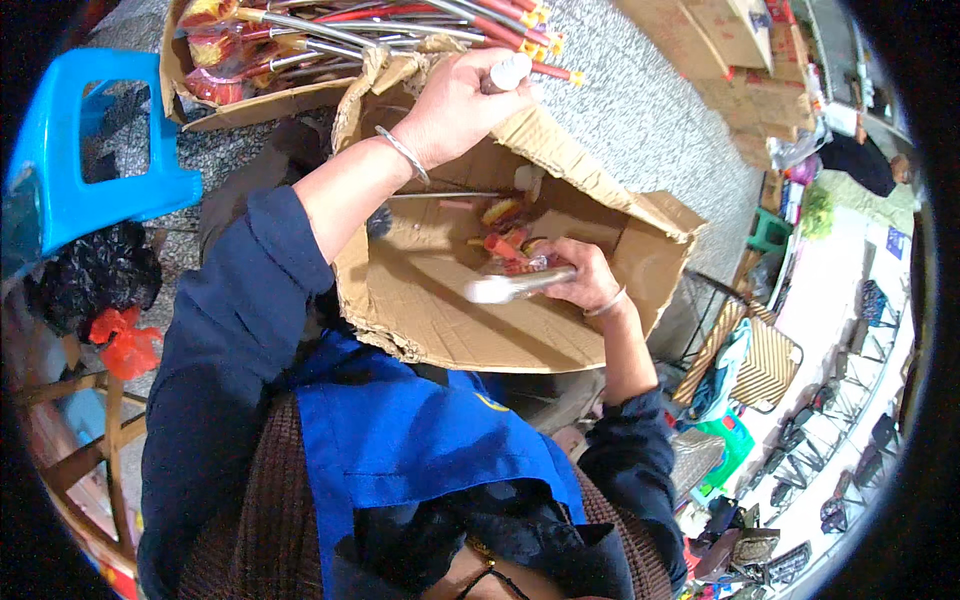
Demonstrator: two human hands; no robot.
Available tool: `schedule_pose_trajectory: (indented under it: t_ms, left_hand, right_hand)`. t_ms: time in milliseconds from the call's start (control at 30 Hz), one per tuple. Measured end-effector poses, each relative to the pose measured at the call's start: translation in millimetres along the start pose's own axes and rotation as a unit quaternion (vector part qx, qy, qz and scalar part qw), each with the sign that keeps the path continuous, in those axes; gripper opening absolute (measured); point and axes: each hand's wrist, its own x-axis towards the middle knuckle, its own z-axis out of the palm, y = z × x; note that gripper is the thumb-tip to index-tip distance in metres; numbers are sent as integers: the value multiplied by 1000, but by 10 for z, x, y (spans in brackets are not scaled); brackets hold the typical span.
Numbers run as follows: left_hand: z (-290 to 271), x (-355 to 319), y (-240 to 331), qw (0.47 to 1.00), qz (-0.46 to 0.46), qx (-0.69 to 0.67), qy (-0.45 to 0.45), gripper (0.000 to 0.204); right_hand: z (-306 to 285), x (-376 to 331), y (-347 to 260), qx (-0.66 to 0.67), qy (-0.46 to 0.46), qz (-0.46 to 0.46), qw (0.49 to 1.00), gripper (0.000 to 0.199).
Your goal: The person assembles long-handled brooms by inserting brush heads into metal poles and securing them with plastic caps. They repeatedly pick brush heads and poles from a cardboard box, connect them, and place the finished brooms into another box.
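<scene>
An opened cardboard box (pixel 430 320) with torn, ragged edges lies in front of me. My left hand (pixel 455 110) is raised above its far edge, closed around a rod (pixel 507 74) whose pale end points up at me. Inside the box, my right hand (pixel 580 275) grips a silvery rod (pixel 520 285) with a whitish, motion-blurred tip. Just beyond that hand are red-and-yellow pieces (pixel 505 240), partly in clear plastic; their kind cannot be made out. A thin metal rod (pixel 450 195) lies across the box's inside.
At the far left another cardboard box (pixel 250 112) holds several red and silver rods (pixel 400 30) with yellow ends. A blue plastic stool (pixel 110 130) and a black plastic bag (pixel 100 280) are on the left. Stacked cartons (pixel 740 70) and a woven folding chair (pixel 770 360) stand right.
</scene>
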Motion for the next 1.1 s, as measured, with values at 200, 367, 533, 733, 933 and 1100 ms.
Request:
schedule_pose_trajectory:
  t_ms: [200, 367, 533, 733, 933, 1100]
  left_hand:
    - [79, -69, 95, 982, -96, -129, -102, 17]
    - [87, -154, 166, 954, -150, -72, -251, 36]
    - [17, -180, 211, 908, -176, -101, -366, 62]
    - [-76, -181, 245, 898, -163, -179, -367, 75]
    - [-48, -175, 155, 884, -180, -248, -353, 69]
    - [18, -194, 142, 892, -193, -281, -296, 34]
  right_hand:
    - [-306, -249, -584, 318, 256, -73, 910, 61]
    - [-329, -203, -1106, 238, 338, -97, 905, 61]
    - [-153, -27, -1332, 200, 331, -74, 919, 54]
    - [70, 88, -1306, 193, 355, -131, 905, 49]
    - [148, 134, -1488, -226, 356, -140, 896, 55]
    - [187, 41, -1621, -195, 356, -134, 904, 48]
